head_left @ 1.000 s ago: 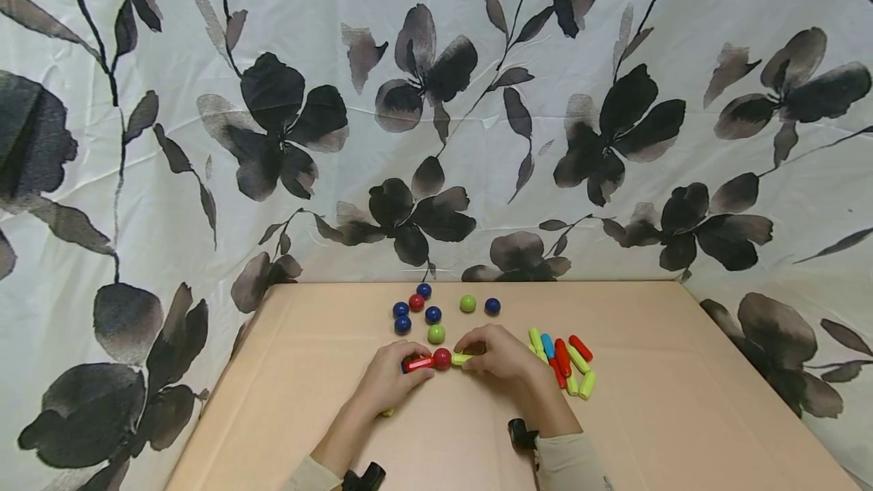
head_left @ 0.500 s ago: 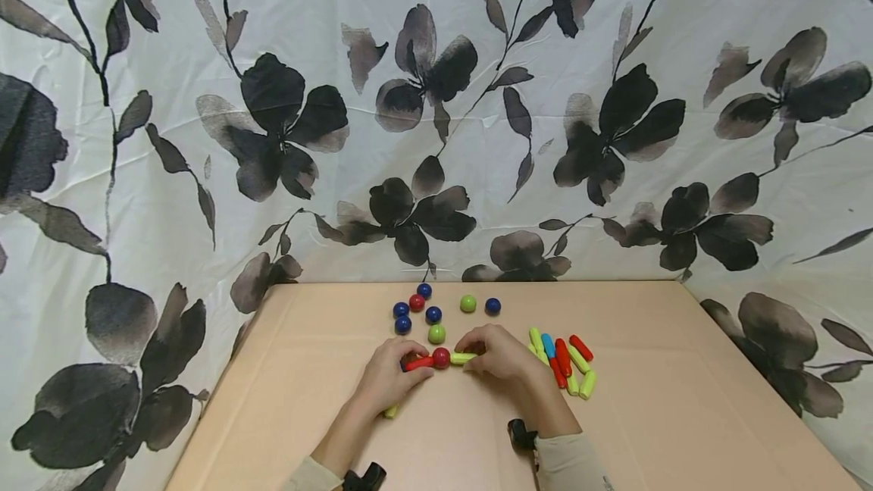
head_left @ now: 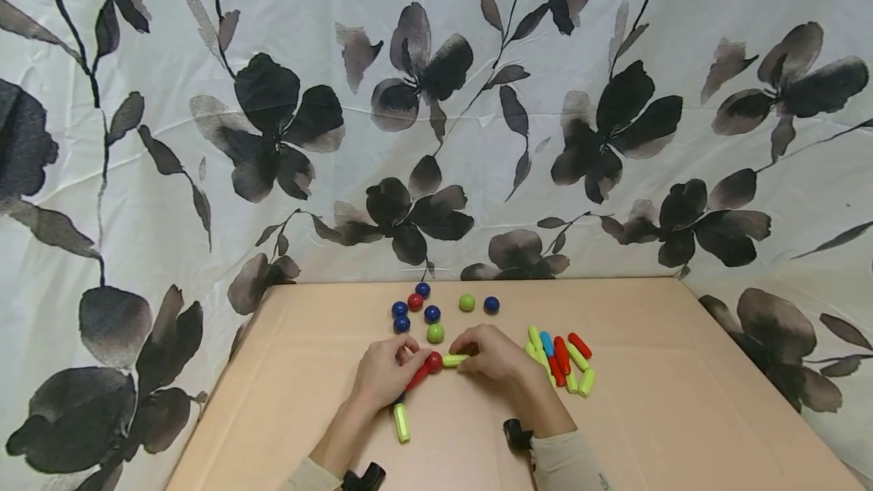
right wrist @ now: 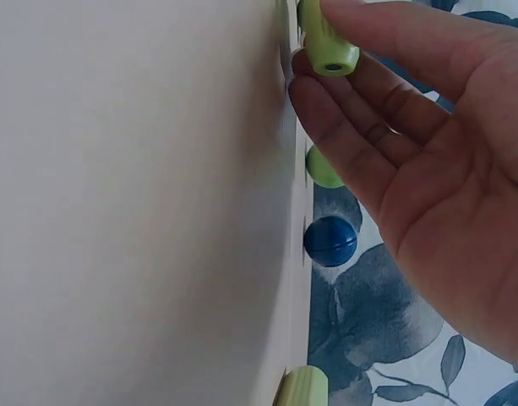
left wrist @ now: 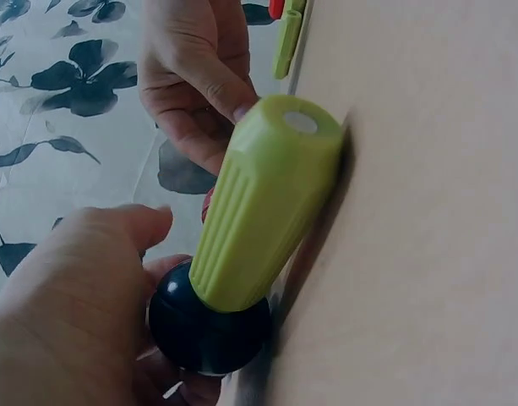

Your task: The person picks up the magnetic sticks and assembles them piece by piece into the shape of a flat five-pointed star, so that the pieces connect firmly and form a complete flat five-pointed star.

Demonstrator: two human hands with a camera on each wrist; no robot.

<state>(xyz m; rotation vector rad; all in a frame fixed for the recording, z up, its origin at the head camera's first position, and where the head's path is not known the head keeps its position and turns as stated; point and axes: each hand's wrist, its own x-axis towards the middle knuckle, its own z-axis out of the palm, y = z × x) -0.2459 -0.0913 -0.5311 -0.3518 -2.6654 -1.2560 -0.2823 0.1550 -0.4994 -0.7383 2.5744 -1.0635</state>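
Observation:
In the head view, my left hand [head_left: 389, 371] curls at a red stick [head_left: 417, 379] joined to a red ball [head_left: 434, 361], its thumb close to the ball. A dark blue ball [left wrist: 209, 328] partly hides its fingers in the left wrist view; a yellow-green stick [left wrist: 267, 203] with a pale round spot on its end sticks out from that ball. My right hand [head_left: 494, 354] pinches another yellow-green stick [right wrist: 330, 42] between thumb and fingers. This stick's far end meets or nearly meets the red ball; I cannot tell which.
Several blue balls [head_left: 432, 314], a red ball [head_left: 415, 301] and two green balls [head_left: 435, 333] lie toward the back of the tabletop [head_left: 648, 400]. Right of my right hand lies a pile of yellow-green, red and blue sticks [head_left: 561, 354]. A flowered cloth [head_left: 518, 135] hangs behind.
The red stick has swung from nearly level to slanting down toward me. The yellow-green stick by my left wrist has come out into view. My right hand has barely moved.

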